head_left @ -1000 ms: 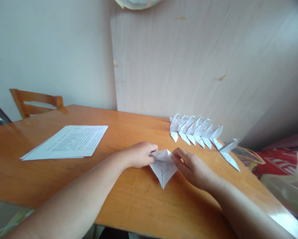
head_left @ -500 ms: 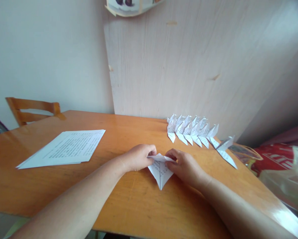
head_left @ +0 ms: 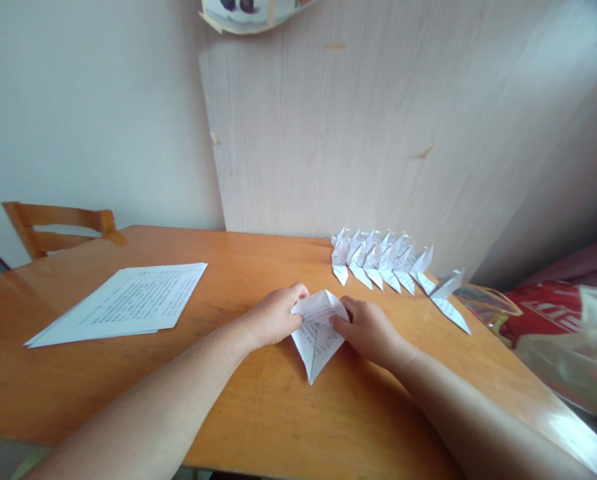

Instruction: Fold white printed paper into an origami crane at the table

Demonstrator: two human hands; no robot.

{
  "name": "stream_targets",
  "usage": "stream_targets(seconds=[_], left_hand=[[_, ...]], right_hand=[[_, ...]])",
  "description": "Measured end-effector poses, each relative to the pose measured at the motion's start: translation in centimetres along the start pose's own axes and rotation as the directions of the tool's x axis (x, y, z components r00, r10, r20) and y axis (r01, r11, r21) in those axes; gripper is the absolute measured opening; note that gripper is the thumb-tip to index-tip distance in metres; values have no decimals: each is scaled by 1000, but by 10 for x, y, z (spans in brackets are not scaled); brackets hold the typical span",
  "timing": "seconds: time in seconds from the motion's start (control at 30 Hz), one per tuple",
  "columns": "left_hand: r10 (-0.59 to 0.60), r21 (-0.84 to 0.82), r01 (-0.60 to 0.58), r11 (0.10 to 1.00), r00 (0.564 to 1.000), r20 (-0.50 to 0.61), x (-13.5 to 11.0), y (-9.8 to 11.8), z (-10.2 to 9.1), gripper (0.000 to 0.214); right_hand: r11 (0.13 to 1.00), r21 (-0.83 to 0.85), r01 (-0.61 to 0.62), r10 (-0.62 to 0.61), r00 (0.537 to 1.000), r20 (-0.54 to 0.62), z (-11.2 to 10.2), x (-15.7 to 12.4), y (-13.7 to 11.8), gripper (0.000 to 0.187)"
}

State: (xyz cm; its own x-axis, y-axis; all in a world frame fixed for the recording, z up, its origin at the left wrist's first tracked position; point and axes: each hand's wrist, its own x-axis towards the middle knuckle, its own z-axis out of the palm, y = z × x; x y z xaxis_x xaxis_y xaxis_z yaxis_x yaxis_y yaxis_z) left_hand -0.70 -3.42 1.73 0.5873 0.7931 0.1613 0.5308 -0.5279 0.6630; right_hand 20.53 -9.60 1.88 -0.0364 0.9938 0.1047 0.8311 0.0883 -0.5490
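A folded sheet of printed paper (head_left: 319, 333) is held between my two hands, low over the wooden table. It has a diamond-like outline, with one point toward me and a crease running down its middle. My left hand (head_left: 278, 315) pinches its left corner, thumb in front. On the right corner, my right hand (head_left: 368, 329) is closed with the thumb pressed on the printed face and the fingers behind, partly hidden. Beyond my right hand stand several folded paper pieces (head_left: 373, 260) in rows, and one more folded paper piece (head_left: 448, 300) sits apart at their right.
A stack of printed sheets (head_left: 128, 303) lies on the left of the wooden table (head_left: 218, 427). Behind it is a wooden chair (head_left: 63, 217). A wall panel (head_left: 318, 147) rises at the table's far edge. Red and white bags (head_left: 553, 327) are beside the right edge.
The paper's upper part has opened upward, showing more of its printed face. Both hands still grip its sides. The camera view has shifted slightly.
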Motion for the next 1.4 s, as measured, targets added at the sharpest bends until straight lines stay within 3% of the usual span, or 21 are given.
stream_targets(seconds=[0.3, 0.4, 0.57, 0.7, 0.9, 1.13, 1.4], left_hand=[[11, 2, -11, 1000, 1000, 10, -1, 6, -1, 33], [-26, -113, 35, 993, 996, 80, -2, 9, -9, 28], [-75, -374, 164, 913, 968, 241, -5, 15, -31, 40], [-115, -360, 204, 910, 960, 254, -3, 13, -41, 38], [-186, -209, 243, 947, 948, 258, 1, -2, -33, 20], [-106, -237, 176, 956, 954, 280, 4, -12, -21, 23], [-83, -327, 176, 928, 957, 279, 3, -7, -18, 18]], right_hand=[[999, 12, -35, 34, 998, 57, -3, 0, -7, 17], [999, 32, -22, 20, 998, 58, -1, 1, -5, 17], [998, 49, -39, 35, 997, 62, 1, 2, 0, 19], [998, 50, -41, 38, 997, 63, 1, 3, 2, 20], [997, 60, -42, 38, 997, 64, 3, 3, 3, 20], [999, 34, -32, 30, 998, 61, 1, 2, 1, 20], [999, 53, -3, -1, 997, 77, 1, 2, 1, 20]])
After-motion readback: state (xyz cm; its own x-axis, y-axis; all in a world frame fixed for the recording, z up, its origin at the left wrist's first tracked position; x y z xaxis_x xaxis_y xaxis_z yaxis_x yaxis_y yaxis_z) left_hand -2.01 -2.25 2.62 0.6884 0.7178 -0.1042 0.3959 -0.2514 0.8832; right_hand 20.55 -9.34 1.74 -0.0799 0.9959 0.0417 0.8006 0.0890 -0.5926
